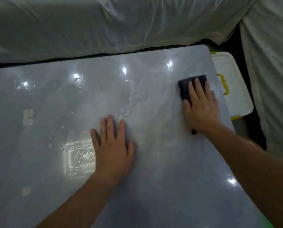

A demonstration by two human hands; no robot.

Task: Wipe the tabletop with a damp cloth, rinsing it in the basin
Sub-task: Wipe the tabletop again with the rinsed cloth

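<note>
On grey tabletop (pixel 55 112), left hand (pixel 112 152) lies flat, fingers straight and spread, holding nothing. Right hand (pixel 201 106) presses dark cloth (pixel 184 88) flat under straight fingers. Right of those fingers, off the table edge: white lidded box (pixel 236 99), yellow handle (pixel 223 83); contents hidden.

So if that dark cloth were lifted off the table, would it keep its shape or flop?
Probably flop: the cloth looks like soft folded fabric, flattened under the right hand. It likely slides easily, since the table is glossy with wet-looking streaks. If damp, it may feel heavy for its size.
</note>
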